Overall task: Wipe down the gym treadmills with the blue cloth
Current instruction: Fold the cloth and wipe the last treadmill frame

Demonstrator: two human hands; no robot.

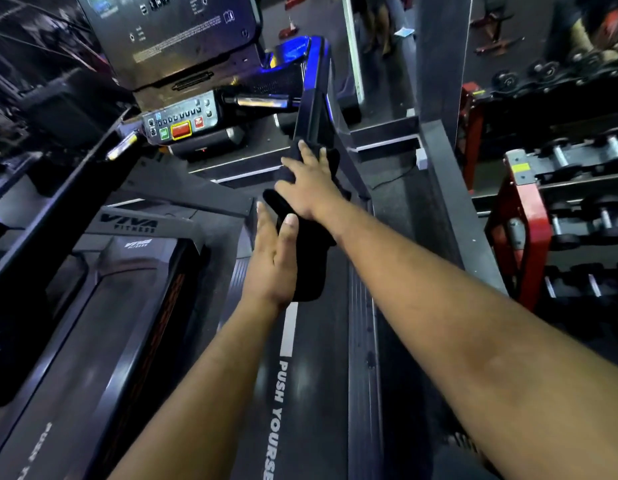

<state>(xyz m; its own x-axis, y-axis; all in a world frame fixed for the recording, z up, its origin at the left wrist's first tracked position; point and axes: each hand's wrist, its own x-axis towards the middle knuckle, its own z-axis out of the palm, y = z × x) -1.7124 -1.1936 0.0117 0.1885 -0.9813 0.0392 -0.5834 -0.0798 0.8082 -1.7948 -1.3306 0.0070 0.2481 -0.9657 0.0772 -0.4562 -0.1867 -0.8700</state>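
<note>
Item: my right hand [309, 188], fingers spread and laid over a dark, soft cloth [302, 237] (it reads near-black in this dim light, blue not confirmable), pressing it on the sloping black right handrail [312, 112] of the treadmill I stand on.

Item: my left hand [274, 261], fingers straight and together, thumb raised against the hanging lower end of the cloth, steadying it from the inner side.

Item: grey console panel [181, 121] with a red and yellow button, ahead of the rail, not being touched.

Item: black running belt [311, 393] with white lettering, below my arms.

Item: second treadmill [103, 306], to my left, apart from both hands.

Progress, by my judgement: the rail wipe is under way; the console, the belt surrounds and the neighbouring machine seem to remain. No surface shows plainly whether it has been wiped.
</note>
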